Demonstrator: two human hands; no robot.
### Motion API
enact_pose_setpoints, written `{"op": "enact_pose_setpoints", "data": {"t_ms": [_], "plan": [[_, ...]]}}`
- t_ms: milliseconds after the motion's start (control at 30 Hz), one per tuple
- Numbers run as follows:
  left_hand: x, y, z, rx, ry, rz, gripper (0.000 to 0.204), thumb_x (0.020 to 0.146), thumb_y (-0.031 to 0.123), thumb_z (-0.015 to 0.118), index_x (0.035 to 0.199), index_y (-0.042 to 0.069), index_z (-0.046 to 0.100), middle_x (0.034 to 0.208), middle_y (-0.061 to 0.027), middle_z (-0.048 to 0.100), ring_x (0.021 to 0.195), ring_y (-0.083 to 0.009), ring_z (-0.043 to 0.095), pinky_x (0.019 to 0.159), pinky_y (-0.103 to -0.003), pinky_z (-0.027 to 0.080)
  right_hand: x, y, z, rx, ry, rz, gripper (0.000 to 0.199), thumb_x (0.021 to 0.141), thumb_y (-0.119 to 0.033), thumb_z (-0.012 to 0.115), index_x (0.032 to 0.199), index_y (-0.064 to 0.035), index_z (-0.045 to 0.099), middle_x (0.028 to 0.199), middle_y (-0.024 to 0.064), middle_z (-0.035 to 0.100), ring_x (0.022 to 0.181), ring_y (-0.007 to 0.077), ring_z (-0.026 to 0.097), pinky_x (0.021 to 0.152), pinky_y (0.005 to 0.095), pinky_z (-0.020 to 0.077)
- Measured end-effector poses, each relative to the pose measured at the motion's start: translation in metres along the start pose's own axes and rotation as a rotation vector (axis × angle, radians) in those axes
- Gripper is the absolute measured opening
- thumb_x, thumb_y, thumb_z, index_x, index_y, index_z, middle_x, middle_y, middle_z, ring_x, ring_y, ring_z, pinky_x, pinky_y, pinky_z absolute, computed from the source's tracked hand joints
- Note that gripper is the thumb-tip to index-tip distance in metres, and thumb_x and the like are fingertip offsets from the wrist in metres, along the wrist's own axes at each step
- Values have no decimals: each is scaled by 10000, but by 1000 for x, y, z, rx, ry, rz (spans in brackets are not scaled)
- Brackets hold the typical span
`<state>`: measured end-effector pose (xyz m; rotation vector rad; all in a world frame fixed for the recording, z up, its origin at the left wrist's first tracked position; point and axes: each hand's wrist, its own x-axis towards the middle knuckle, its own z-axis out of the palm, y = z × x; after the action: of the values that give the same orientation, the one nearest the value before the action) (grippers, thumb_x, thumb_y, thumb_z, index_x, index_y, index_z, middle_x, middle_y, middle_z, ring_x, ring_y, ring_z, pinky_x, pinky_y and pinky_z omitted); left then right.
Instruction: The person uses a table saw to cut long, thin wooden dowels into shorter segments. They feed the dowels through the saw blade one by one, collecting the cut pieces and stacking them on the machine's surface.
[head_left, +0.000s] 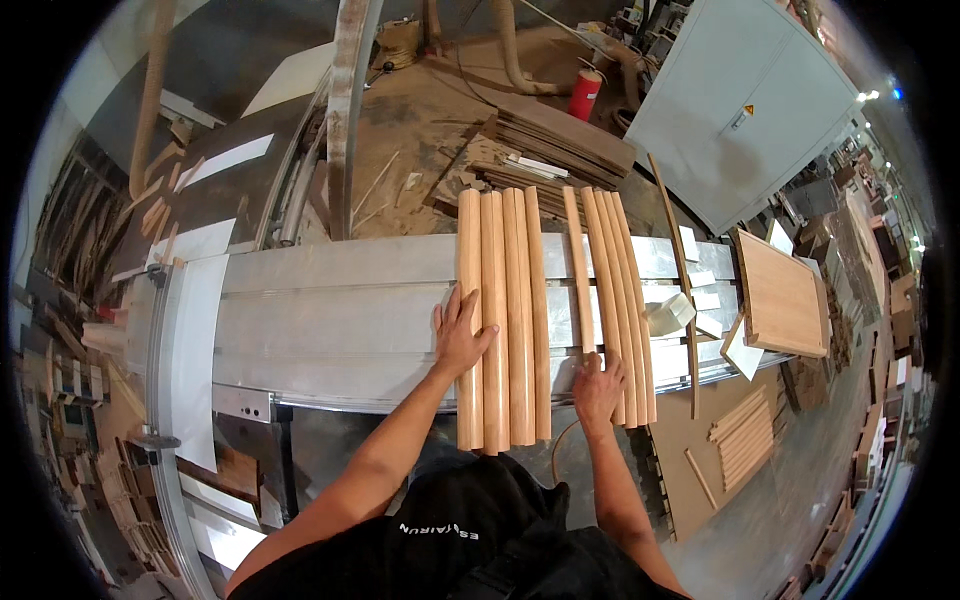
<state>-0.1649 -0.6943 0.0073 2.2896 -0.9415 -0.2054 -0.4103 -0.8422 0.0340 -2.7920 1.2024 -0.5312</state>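
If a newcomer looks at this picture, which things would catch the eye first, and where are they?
Probably the two groups of wooden strips across the metal table, at the centre, with the left hand on one and the right hand on the other. Next, the red fire extinguisher near the top and the large grey cabinet at upper right would stand out.

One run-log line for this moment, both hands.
left hand: spread on left strips | right hand: at right strips, fingers curled | layout: two groups, gap between | bench: metal, under both

Strips (521,320) across a table (330,315), two groups side by side — cabinet (725,85) behind, right
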Motion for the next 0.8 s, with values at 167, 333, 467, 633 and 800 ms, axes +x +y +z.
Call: {"op": "enact_pose_setpoints", "data": {"t_ms": [167,333,467,633,800], "plan": [[2,-4,1,6,20,8,830,849,469,698,1519,101,375,1603,-224,254,1490,-336,242,1213,-548,103,-15,-10,14,230,-13,49,321,910,-231,648,1162,-37,604,1275,224,549,1195,396,511,938,543,391],[0,-10,5,-13,41,11,814,853,470,692,1516,111,385,1608,-214,252,1487,-327,254,1212,-548,108,-5,-11,20,40,-96,82,441,914,-248,637,1236,41,551,1290,232,558,1177,416,515,975,533,383],[1,-6,3,13,24,-2,814,853,476,686,1517,113,386,1612,-209,250,1487,-321,260,1213,-546,111,5,-22,1,192,-248,187,348,863,-190,678,1141,3,596,1248,208,570,1146,388,541,922,525,435],[0,-7,5,9,46,20,822,853,479,687,1523,114,379,1619,-203,238,1488,-322,260,1213,-543,112,-1,-31,2,231,-192,69,307,834,-162,698,1088,-19,601,1221,196,579,1125,384,553,882,525,453],[1,-6,5,23,16,9,843,855,488,683,1537,120,354,1630,-193,219,1500,-317,238,1212,-556,95,-15,-22,16,572,-241,-10,255,877,-139,656,1113,-57,607,1217,150,615,1152,350,552,898,519,447]]}}
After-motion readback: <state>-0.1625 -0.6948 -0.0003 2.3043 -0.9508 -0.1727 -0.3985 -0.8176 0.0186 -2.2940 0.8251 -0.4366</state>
